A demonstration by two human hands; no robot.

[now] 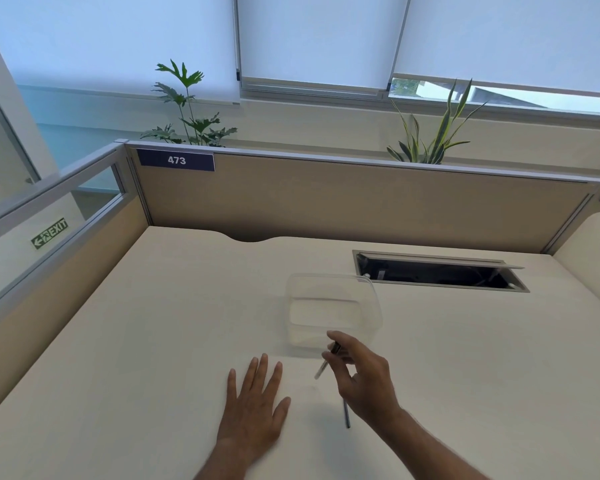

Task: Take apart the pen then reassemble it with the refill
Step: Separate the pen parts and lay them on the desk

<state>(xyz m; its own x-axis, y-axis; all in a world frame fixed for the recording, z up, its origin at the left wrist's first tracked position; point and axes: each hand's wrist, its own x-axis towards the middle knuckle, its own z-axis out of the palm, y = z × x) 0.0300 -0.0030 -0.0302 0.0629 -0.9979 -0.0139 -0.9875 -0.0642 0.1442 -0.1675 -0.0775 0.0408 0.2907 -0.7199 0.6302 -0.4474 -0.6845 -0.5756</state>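
Observation:
My right hand [364,375] holds a slim pen [325,363] by its dark upper end, lifted above the desk, with the pale tip pointing down and to the left. Flat on the desk [153,341] lies my left hand [255,407], fingers spread, with nothing in it. A thin dark stick, perhaps the refill [346,415], lies on the desk under my right wrist, partly hidden by the hand. It is too small to tell which pen part it is.
A clear plastic box [333,308] with nothing in it stands just beyond my hands. Behind it to the right is an open cable hatch [437,271] in the desk. Partition walls [326,199] close off the back and left sides.

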